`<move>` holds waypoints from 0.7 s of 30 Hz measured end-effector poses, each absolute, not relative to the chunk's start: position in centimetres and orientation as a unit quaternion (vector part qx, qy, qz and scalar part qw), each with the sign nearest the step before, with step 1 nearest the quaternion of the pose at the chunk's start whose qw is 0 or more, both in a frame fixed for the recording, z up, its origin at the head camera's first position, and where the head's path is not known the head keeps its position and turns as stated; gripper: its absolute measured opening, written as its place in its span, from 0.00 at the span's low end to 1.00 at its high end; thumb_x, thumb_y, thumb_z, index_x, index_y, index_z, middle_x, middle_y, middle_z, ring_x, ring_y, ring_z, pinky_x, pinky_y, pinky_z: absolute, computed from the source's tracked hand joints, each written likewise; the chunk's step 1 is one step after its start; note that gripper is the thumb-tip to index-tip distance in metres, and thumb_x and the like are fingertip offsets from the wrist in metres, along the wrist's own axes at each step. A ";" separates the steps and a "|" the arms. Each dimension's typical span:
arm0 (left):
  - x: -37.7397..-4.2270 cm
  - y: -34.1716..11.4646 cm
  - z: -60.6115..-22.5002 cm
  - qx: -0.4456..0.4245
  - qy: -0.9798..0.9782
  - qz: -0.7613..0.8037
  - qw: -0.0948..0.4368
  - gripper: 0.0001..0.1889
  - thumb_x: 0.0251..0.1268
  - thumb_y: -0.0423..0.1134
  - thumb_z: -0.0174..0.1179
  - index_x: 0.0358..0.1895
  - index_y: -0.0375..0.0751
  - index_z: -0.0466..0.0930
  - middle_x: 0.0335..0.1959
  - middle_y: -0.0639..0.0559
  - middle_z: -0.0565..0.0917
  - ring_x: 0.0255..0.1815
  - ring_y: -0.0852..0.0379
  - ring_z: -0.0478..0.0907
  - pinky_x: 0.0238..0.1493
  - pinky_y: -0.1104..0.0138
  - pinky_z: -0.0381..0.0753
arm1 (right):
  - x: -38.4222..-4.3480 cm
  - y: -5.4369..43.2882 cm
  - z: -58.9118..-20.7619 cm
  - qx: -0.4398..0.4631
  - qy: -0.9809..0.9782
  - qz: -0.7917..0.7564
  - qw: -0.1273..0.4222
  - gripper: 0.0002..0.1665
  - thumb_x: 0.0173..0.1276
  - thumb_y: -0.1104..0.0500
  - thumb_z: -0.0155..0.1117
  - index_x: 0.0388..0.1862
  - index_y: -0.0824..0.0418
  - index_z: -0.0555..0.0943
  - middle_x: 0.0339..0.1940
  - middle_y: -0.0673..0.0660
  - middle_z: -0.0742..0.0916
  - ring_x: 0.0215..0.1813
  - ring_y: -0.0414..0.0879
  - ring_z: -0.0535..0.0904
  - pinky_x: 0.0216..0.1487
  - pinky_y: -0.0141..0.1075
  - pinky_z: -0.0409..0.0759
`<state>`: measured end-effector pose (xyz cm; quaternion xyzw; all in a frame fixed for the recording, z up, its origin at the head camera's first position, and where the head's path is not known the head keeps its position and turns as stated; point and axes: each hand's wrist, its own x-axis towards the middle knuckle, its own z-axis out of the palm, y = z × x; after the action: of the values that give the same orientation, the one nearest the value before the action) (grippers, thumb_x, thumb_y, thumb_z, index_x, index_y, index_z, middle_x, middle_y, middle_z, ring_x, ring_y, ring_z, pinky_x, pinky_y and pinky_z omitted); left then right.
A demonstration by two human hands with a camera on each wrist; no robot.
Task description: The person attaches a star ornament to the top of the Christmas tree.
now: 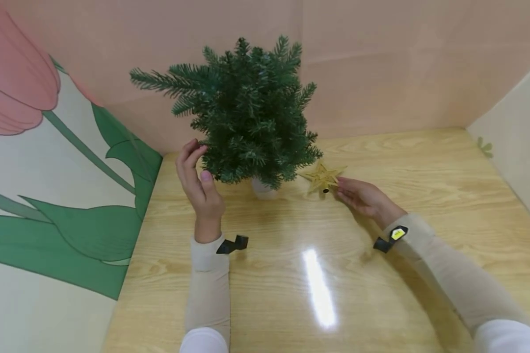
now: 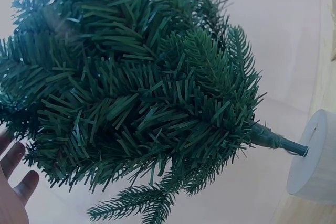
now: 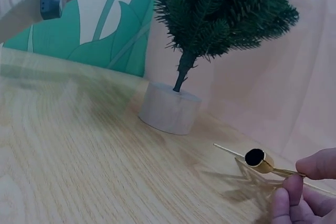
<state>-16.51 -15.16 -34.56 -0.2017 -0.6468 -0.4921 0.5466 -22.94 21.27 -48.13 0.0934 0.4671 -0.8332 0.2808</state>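
A small artificial Christmas tree (image 1: 251, 113) stands upright near the back of the table, its thin trunk set in a pale round base (image 3: 170, 107). My left hand (image 1: 200, 184) is at the tree's left side, fingers relaxed and fingertips right at the lower branches. In the left wrist view, that hand's fingers (image 2: 26, 184) show beside the needles. To the right of the tree, my right hand (image 1: 362, 196) pinches a gold star tree topper (image 1: 322, 175) by one point. The topper's hollow socket (image 3: 256, 158) faces the right wrist camera, close over the tabletop.
The wooden table (image 1: 274, 274) meets a pink backdrop (image 1: 402, 73) behind the tree. A panel with a printed tulip (image 1: 17, 78) borders the left side, and a pale panel (image 1: 525, 127) the right. Light glares off the table's middle.
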 end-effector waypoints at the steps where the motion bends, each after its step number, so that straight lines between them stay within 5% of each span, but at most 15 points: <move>1: -16.4 -15.1 -34.5 -0.203 -0.648 -0.490 0.546 0.33 0.78 0.56 0.39 0.49 0.21 0.72 0.54 0.25 0.69 0.58 0.34 0.66 0.63 0.47 0.63 | -22.9 21.3 -48.2 0.090 0.462 -0.837 0.280 0.15 0.77 0.67 0.49 0.56 0.64 0.77 0.44 0.55 0.83 0.46 0.43 0.79 0.61 0.33 0.73; 6: -16.2 -15.0 -34.3 -0.206 -0.654 -0.484 0.545 0.32 0.79 0.54 0.38 0.48 0.20 0.72 0.53 0.21 0.68 0.58 0.31 0.65 0.63 0.46 0.62 | -22.8 21.4 -48.4 0.087 0.433 -0.852 0.280 0.16 0.77 0.68 0.46 0.54 0.64 0.79 0.42 0.56 0.83 0.44 0.43 0.79 0.55 0.31 0.76; 21: -16.2 -14.9 -34.4 -0.208 -0.663 -0.475 0.539 0.31 0.79 0.53 0.37 0.49 0.20 0.72 0.54 0.21 0.68 0.58 0.30 0.65 0.63 0.47 0.62 | -22.6 21.5 -49.0 0.144 0.246 -0.921 0.264 0.17 0.77 0.69 0.45 0.61 0.62 0.72 0.48 0.59 0.79 0.50 0.47 0.76 0.61 0.30 0.70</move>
<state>-16.20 -14.95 -34.38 -0.2080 -0.6634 -0.4754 0.5391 -22.55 21.51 -49.03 0.1444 0.2462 -0.9212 0.2643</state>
